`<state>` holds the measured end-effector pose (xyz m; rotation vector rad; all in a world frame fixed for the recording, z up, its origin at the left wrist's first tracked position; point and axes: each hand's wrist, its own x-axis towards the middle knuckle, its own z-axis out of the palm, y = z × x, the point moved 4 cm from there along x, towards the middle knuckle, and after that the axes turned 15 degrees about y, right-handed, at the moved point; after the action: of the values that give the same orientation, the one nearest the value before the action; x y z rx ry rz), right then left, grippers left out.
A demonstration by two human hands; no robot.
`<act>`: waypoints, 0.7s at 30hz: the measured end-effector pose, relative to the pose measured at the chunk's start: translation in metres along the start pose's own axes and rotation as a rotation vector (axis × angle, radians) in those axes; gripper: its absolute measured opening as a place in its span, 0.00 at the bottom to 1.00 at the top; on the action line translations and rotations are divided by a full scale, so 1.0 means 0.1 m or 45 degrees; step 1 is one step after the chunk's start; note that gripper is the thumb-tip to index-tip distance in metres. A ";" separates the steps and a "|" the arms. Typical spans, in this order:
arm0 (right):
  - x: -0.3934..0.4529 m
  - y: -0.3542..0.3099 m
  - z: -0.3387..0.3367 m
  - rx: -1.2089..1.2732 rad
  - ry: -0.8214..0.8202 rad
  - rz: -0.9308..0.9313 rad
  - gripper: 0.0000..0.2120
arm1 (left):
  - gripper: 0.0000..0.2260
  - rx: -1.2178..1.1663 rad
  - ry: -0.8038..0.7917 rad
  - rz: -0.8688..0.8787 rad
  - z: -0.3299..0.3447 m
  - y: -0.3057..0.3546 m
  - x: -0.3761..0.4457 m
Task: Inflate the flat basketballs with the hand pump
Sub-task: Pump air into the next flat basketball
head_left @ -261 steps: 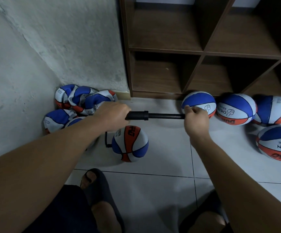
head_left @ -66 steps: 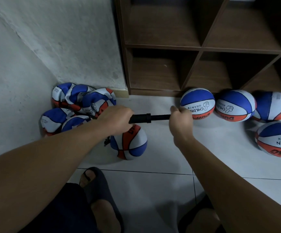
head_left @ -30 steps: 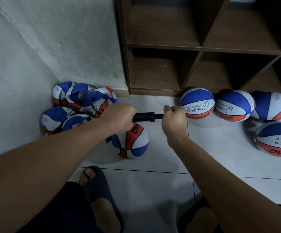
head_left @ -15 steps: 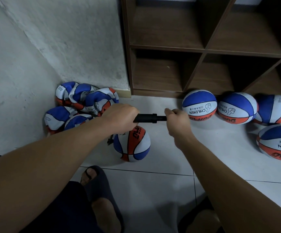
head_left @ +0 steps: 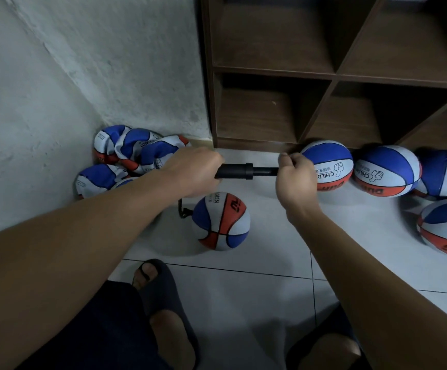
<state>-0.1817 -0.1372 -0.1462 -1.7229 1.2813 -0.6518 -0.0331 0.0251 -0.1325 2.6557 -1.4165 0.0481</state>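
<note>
A black hand pump (head_left: 239, 171) is held level above the tiled floor. My left hand (head_left: 191, 173) grips its barrel, and my right hand (head_left: 294, 176) grips the handle at the end of the short exposed rod. A thin black hose (head_left: 183, 212) drops from under my left hand to a blue, white and orange basketball (head_left: 221, 221) that sits round on the floor below the pump. Several flat, crumpled basketballs (head_left: 134, 153) lie heaped in the wall corner at left.
Several round basketballs (head_left: 386, 170) lie along the foot of a brown wooden shelf unit (head_left: 334, 73) and to the right. A rough white wall (head_left: 83, 76) closes the left side. My sandalled feet (head_left: 161, 295) stand on the tiles at the bottom.
The rod between my hands is a little longer than half a second ago: my right hand has drawn the handle slightly to the right. The ball below has barely moved.
</note>
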 end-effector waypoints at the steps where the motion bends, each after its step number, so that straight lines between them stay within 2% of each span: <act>1: -0.04 -0.03 0.04 0.000 -0.015 -0.015 0.14 | 0.12 -0.006 0.008 0.008 0.00 0.02 0.00; 6: -0.21 -0.02 0.20 -0.008 -0.131 -0.017 0.17 | 0.16 -0.049 -0.003 0.020 0.10 0.13 -0.05; 9: -0.22 0.00 0.25 0.019 -0.213 0.009 0.20 | 0.14 -0.067 -0.030 -0.008 0.11 0.06 -0.05; 12: -0.20 0.04 0.27 0.248 -0.277 0.178 0.31 | 0.10 -0.064 -0.076 -0.073 0.11 -0.04 -0.03; 14: -0.23 0.15 0.29 0.420 -0.227 0.288 0.33 | 0.09 -0.069 -0.068 -0.144 0.10 -0.12 0.00; 16: -0.29 0.30 0.36 0.406 -0.200 0.279 0.29 | 0.06 -0.067 -0.045 -0.211 0.08 -0.22 0.04; 17: -0.34 0.38 0.43 0.303 -0.232 0.202 0.23 | 0.05 -0.056 -0.036 -0.228 0.08 -0.27 0.05; 19: -0.48 0.49 0.62 0.006 -0.410 -0.091 0.10 | 0.04 -0.039 -0.029 -0.251 0.11 -0.36 0.05; 21: -0.67 0.60 0.83 -0.182 -0.645 -0.380 0.06 | 0.03 -0.038 -0.052 -0.277 0.17 -0.42 0.04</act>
<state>-0.1661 -0.0523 -0.2332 -2.0516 0.7386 -0.2588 0.0036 0.0424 -0.1531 2.7830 -1.1208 -0.0494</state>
